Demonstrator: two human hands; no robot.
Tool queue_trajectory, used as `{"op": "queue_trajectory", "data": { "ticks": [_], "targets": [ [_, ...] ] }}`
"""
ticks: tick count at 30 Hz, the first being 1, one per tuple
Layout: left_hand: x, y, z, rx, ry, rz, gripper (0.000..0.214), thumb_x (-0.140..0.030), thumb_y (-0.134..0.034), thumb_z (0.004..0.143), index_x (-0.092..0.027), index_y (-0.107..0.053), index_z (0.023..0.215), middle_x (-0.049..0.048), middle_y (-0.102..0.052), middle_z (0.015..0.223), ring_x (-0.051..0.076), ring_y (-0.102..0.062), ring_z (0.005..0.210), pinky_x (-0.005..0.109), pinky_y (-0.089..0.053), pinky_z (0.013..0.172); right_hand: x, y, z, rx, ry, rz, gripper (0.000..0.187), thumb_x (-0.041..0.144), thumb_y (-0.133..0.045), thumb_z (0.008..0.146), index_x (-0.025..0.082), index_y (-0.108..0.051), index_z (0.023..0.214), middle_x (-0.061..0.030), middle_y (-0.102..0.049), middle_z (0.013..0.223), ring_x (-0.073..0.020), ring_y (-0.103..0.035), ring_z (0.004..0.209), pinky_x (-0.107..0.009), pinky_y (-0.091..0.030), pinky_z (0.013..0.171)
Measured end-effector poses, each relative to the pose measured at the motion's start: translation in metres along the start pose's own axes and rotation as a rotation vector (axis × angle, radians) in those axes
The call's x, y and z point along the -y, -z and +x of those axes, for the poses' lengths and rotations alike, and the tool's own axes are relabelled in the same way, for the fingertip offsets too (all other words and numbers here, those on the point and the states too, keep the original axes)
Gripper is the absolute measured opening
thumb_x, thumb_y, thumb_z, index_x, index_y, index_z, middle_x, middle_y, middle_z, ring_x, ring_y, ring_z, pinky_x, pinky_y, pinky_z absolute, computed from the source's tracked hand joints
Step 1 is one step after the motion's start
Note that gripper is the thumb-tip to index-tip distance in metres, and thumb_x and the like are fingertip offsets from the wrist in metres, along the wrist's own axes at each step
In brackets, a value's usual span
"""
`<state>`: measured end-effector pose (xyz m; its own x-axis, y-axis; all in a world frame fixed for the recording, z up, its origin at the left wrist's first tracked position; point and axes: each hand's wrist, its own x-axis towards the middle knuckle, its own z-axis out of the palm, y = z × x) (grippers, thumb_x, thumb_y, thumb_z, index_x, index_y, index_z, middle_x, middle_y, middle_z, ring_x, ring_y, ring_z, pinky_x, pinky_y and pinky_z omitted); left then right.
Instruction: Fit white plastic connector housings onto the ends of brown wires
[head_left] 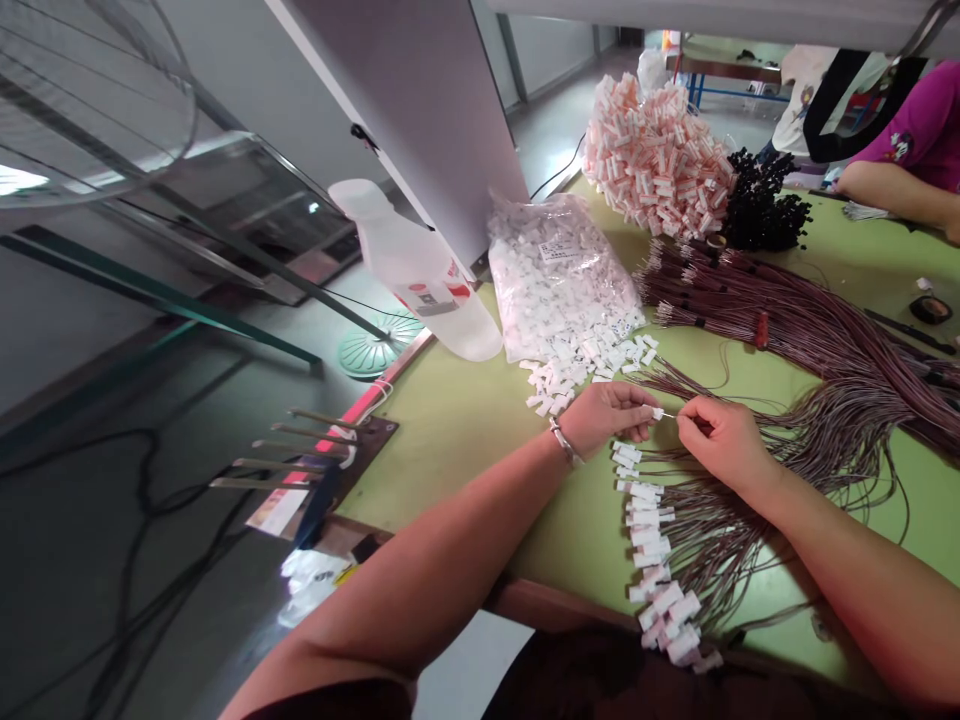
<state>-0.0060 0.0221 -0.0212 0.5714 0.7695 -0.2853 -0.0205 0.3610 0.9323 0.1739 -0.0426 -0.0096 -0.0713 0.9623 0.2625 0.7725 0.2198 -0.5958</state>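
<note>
Between the fingertips of my left hand (611, 415) is a small white connector housing (658, 413). My right hand (718, 432) pinches a thin wire (670, 416) whose tip points at the housing; whether it has entered I cannot tell. Both hands are closed, just above the green tabletop. Loose white housings (559, 380) lie left of and beyond my left hand, spilling from a clear plastic bag (562, 270). Below my hands runs a row of white housings (651, 540) fitted on brown wires (724, 520).
A large bundle of brown wires (840, 320) covers the right side. Behind it are a pile of pinkish connectors (660, 160) and black parts (761, 200). A white bottle (427, 280) and a pronged metal rack (322, 455) stand left. Another person's arm (900, 190) rests far right.
</note>
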Motion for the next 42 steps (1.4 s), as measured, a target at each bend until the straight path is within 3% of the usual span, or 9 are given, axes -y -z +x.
{"op": "queue_trajectory", "data": {
  "ticks": [6, 10, 14, 26, 32, 35, 38, 42],
  "targets": [
    [-0.001, -0.012, -0.004, -0.046, 0.003, 0.117, 0.015, -0.016, -0.072, 0.067, -0.008, -0.065, 0.078, -0.0017, -0.06, 0.044, 0.008, -0.058, 0.042, 0.017, -0.048, 0.044, -0.001, -0.003, 0.001, 0.105, 0.097, -0.091, 0.016, 0.021, -0.048, 0.081, 0.018, -0.061, 0.073, -0.0001, -0.06, 0.061, -0.0112, -0.05, 0.054, -0.023, -0.033, 0.056],
    [0.001, -0.014, -0.002, -0.038, 0.006, 0.05, 0.013, -0.015, -0.071, 0.068, -0.008, -0.064, 0.077, -0.0007, -0.063, 0.049, 0.008, -0.058, 0.043, 0.017, -0.05, 0.045, -0.006, -0.006, 0.003, 0.156, -0.027, 0.102, 0.016, 0.026, -0.048, 0.082, 0.018, -0.06, 0.074, 0.0024, -0.057, 0.059, -0.0099, -0.047, 0.053, -0.021, -0.034, 0.054],
    [0.003, -0.01, 0.0, -0.022, 0.003, -0.022, 0.017, -0.018, -0.074, 0.066, -0.009, -0.064, 0.077, 0.0003, -0.065, 0.056, 0.007, -0.058, 0.043, 0.017, -0.05, 0.045, -0.008, -0.007, 0.002, 0.125, -0.113, 0.248, 0.019, 0.028, -0.052, 0.079, 0.017, -0.058, 0.064, 0.0039, -0.052, 0.054, -0.0087, -0.044, 0.051, -0.02, -0.034, 0.051],
    [-0.001, -0.015, -0.001, -0.023, 0.047, 0.091, 0.012, -0.014, -0.07, 0.068, -0.008, -0.061, 0.075, -0.0011, -0.061, 0.05, 0.008, -0.057, 0.041, 0.018, -0.048, 0.045, -0.006, -0.011, 0.002, 0.109, 0.113, 0.086, 0.018, 0.019, -0.049, 0.082, 0.017, -0.059, 0.067, 0.0011, -0.056, 0.057, -0.01, -0.047, 0.053, -0.021, -0.035, 0.056],
    [-0.008, -0.008, -0.008, 0.064, 0.039, 0.419, 0.006, -0.017, -0.066, 0.067, -0.013, -0.064, 0.071, -0.0015, -0.063, 0.054, 0.006, -0.051, 0.044, 0.016, -0.038, 0.042, -0.001, 0.008, 0.006, 0.341, 0.054, -0.033, 0.014, 0.026, -0.054, 0.082, 0.02, -0.061, 0.072, 0.001, -0.061, 0.063, -0.0119, -0.05, 0.056, -0.023, -0.034, 0.055],
    [-0.011, -0.003, -0.013, 0.195, -0.015, 0.581, 0.007, -0.019, -0.067, 0.065, -0.015, -0.068, 0.071, -0.0015, -0.065, 0.058, 0.008, -0.055, 0.052, 0.017, -0.041, 0.049, -0.002, 0.019, 0.017, 0.196, 0.054, -0.121, 0.012, 0.028, -0.053, 0.082, 0.021, -0.062, 0.078, -0.0018, -0.064, 0.077, -0.0159, -0.054, 0.072, -0.026, -0.038, 0.066],
    [-0.011, 0.001, -0.017, 0.384, -0.078, 0.646, 0.011, -0.026, -0.069, 0.065, -0.016, -0.072, 0.069, -0.0002, -0.066, 0.059, 0.009, -0.056, 0.054, 0.017, -0.042, 0.051, -0.007, 0.015, 0.029, 0.058, 0.003, -0.325, 0.018, 0.033, -0.056, 0.08, 0.018, -0.063, 0.088, -0.0072, -0.063, 0.085, -0.0226, -0.051, 0.085, -0.033, -0.038, 0.077],
    [-0.009, 0.001, -0.019, 0.386, -0.22, 0.641, 0.02, -0.036, -0.073, 0.062, -0.017, -0.071, 0.058, -0.0004, -0.063, 0.054, 0.009, -0.054, 0.051, 0.018, -0.041, 0.05, -0.006, -0.003, 0.033, 0.009, -0.019, -0.5, 0.028, 0.035, -0.058, 0.079, 0.017, -0.063, 0.1, -0.011, -0.059, 0.097, -0.0268, -0.047, 0.093, -0.037, -0.036, 0.082]
  ]
}}
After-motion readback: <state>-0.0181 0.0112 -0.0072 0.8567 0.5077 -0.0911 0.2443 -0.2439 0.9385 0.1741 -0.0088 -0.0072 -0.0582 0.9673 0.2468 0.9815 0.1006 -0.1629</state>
